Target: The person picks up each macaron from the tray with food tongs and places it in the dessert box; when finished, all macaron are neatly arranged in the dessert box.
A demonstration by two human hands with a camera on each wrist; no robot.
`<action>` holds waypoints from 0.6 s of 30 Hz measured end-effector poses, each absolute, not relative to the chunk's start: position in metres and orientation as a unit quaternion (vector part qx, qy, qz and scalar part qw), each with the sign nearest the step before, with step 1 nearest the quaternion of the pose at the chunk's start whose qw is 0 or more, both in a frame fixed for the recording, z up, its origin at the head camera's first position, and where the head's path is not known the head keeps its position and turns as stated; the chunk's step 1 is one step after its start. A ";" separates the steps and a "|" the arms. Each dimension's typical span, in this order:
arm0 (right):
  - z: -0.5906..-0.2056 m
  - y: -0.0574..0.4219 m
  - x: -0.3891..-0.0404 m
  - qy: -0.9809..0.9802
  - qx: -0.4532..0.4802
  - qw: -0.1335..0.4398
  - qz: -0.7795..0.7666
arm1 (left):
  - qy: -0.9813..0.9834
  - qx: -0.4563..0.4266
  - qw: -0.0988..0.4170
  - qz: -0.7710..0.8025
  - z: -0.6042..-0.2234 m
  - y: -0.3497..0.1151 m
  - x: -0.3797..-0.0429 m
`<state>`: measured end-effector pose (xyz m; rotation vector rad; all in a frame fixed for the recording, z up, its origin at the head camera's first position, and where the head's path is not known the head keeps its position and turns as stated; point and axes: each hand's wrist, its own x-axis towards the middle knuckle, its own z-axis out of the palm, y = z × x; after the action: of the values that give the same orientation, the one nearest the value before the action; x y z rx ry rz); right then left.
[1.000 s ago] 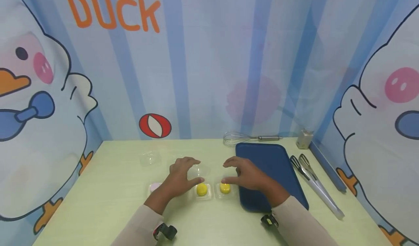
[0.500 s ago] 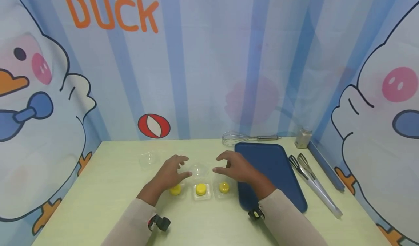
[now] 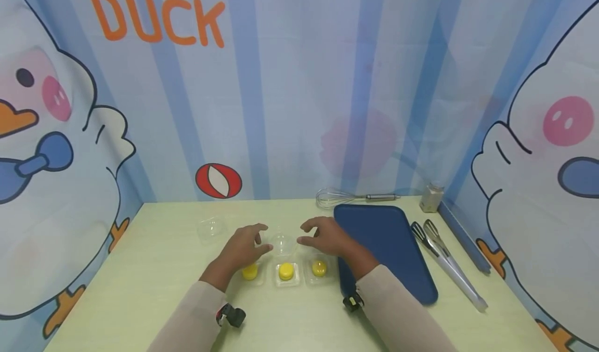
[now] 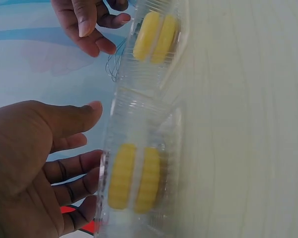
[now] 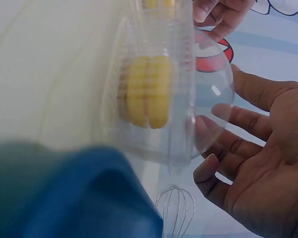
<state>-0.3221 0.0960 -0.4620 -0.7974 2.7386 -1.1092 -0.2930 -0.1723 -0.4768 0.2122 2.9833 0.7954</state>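
Three yellow macarons sit in clear plastic boxes in a row in the head view: a left macaron (image 3: 250,272), a middle macaron (image 3: 286,271) and a right macaron (image 3: 319,268). Behind the middle one is a clear domed lid (image 3: 282,244). My left hand (image 3: 242,247) hovers to the left of this lid, thumb and fingers apart and holding nothing. On its other side my right hand (image 3: 325,236) has loosely bent fingers. Close to the right hand (image 5: 268,144), a clear dome (image 5: 211,94) partly overlaps its fingertips; I cannot tell whether they touch.
A dark blue tray (image 3: 383,253) lies at the right, with metal tongs (image 3: 449,266) beyond it. Along the back are a whisk (image 3: 357,198) and a small glass jar (image 3: 432,197). Another clear plastic piece (image 3: 212,228) stands at the back left.
Both hands have shifted left, the right one also farther back. The left macaron has come into view, while a lilac item seen at the left is now hidden by my left arm.
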 end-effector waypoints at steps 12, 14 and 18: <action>-0.463 0.081 -0.326 0.913 -0.236 0.063 -0.326 | 0.969 0.054 0.036 0.240 -0.481 -0.167 -0.294; -0.462 0.079 -0.325 0.915 -0.233 0.071 -0.321 | 0.969 0.053 0.038 0.239 -0.481 -0.165 -0.294; -0.463 0.077 -0.326 0.916 -0.241 0.071 -0.313 | 0.968 0.054 0.036 0.241 -0.480 -0.164 -0.293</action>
<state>-0.3257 0.0767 -0.4629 -0.7254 2.7538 -0.9417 -0.2929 -0.1645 -0.4798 0.1670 2.9750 0.7389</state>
